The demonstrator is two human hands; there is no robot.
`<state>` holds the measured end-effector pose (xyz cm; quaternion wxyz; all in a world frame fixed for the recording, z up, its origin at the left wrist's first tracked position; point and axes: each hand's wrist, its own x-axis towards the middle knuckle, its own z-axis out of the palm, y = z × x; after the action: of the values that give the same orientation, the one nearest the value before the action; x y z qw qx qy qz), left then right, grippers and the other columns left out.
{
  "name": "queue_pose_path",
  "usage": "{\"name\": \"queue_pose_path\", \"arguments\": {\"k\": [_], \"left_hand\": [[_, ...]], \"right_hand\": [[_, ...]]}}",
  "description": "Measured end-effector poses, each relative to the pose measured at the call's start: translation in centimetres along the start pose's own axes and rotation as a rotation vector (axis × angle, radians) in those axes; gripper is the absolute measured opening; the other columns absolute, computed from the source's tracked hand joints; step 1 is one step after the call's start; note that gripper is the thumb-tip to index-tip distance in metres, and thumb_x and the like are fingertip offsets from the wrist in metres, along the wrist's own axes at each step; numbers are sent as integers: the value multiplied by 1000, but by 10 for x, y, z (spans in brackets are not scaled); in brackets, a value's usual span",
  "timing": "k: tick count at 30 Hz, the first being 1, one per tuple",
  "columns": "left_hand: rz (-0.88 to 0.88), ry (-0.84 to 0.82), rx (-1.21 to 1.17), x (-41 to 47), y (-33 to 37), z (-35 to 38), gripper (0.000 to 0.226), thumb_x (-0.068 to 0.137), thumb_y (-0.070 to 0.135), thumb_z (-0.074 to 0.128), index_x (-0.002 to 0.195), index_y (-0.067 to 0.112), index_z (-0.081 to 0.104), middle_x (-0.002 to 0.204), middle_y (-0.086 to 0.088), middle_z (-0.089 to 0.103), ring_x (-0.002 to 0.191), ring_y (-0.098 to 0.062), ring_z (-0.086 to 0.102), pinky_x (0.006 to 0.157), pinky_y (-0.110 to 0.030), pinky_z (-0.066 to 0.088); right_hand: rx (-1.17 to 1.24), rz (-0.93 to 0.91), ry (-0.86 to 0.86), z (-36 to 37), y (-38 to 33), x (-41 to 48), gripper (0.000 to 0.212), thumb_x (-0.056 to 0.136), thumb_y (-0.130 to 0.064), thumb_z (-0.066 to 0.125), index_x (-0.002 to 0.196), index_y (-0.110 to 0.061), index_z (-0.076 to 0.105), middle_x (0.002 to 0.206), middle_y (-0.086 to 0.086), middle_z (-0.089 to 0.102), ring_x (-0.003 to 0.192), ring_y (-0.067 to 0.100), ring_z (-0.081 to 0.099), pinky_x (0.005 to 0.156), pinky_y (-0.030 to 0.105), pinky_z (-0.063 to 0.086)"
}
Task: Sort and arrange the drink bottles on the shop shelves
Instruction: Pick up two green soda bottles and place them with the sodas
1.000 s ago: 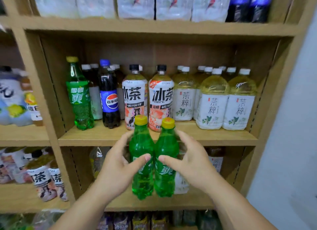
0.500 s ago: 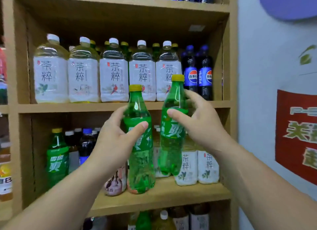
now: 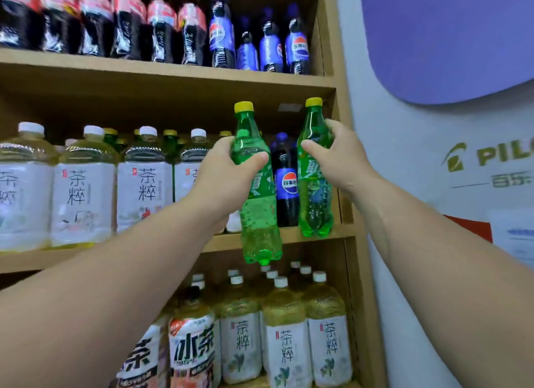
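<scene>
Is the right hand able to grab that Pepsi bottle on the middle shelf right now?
Probably not: the right hand is full, gripping a green bottle held close beside the Pepsi bottle. It would likely have to set that one down first.

"茶粹" on tea bottles

Along the front edge of the middle shelf the big tea bottles stand shoulder to shoulder, with yellow-capped bottles close behind, leaving no gap for a hand. There is open headroom above their caps, under the upper shelf board. At the right end, dark Pepsi bottles stand near the side panel. The right green bottle, gripped by the right hand, fills the strip between them. The left green bottle, gripped by the left hand, hangs before the edge, blocking the approach just left of the Pepsi.
</scene>
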<state>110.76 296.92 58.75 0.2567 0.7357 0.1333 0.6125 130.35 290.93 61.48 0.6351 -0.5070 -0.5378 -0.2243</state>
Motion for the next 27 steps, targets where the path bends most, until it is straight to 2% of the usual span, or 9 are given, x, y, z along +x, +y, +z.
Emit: {"name": "queue_pose_path", "arguments": {"k": [3, 7, 11, 13, 16, 19, 21, 24, 27], "left_hand": [[19, 18, 30, 22, 4, 15, 25, 94, 33, 71, 116, 28, 60, 109, 4, 69, 98, -16, 68, 85, -43, 58], [44, 22, 57, 46, 10, 31, 31, 91, 39, 72, 117, 27, 59, 110, 3, 68, 100, -20, 67, 89, -50, 58], [34, 12, 111, 58, 4, 57, 28, 97, 35, 66, 120, 26, 53, 107, 4, 63, 93, -14, 63, 68, -32, 54], [29, 17, 151, 60, -2, 73, 32, 98, 37, 65, 124, 23, 52, 110, 1, 63, 92, -17, 63, 69, -36, 53], [13, 19, 224, 63, -9, 88, 56, 99, 42, 61, 145, 19, 41, 128, -5, 59, 111, -28, 60, 89, -45, 53], [36, 20, 299, 62, -17, 96, 76, 99, 43, 60, 159, 18, 19, 143, -8, 51, 124, -29, 54, 93, -42, 49], [56, 3, 364, 56, -24, 101, 88, 98, 40, 63, 162, 23, 6, 144, -8, 47, 125, -28, 54, 97, -45, 51], [75, -23, 419, 41, -35, 108, 97, 98, 37, 63, 162, 26, -8, 144, -9, 42, 124, -27, 51, 98, -45, 49], [147, 20, 436, 33, -40, 110, 97, 99, 37, 62, 161, 24, -12, 143, -10, 42, 116, -24, 53, 90, -37, 48]], "right_hand": [[-32, 15, 12, 7, 14, 18, 57, 93, -34, 70, 143, -13, 52, 126, 3, 64, 109, 18, 60, 97, 32, 48], [-16, 34, 31, 6, 24, 28, 59, 97, -25, 68, 148, -11, 44, 121, -5, 55, 106, 9, 51, 81, 13, 34], [12, 52, 65, 14, 43, 25, 68, 96, -32, 68, 153, -15, 38, 150, 3, 51, 135, 20, 49, 111, 33, 40], [17, 64, 84, 16, 49, 18, 70, 96, -33, 67, 156, -19, 33, 156, 1, 45, 140, 17, 43, 115, 33, 36], [-14, 66, 41, 19, 64, -2, 76, 95, -24, 69, 158, -24, 26, 149, -5, 48, 124, 6, 47, 106, 28, 39], [-25, 129, -34, 29, 87, -31, 77, 96, -25, 67, 157, -36, 21, 132, -8, 57, 109, 5, 52, 99, 36, 51], [-27, 151, -49, 33, 96, -45, 76, 98, -30, 65, 156, -41, 18, 131, -7, 61, 105, 8, 57, 89, 34, 54], [-22, 137, -58, 34, 99, -50, 74, 99, -29, 63, 156, -43, 18, 134, -3, 61, 106, 11, 59, 83, 28, 50], [-37, 129, -70, 31, 99, -52, 74, 100, -28, 63, 157, -42, 19, 142, 2, 57, 119, 19, 59, 89, 28, 47]]}}
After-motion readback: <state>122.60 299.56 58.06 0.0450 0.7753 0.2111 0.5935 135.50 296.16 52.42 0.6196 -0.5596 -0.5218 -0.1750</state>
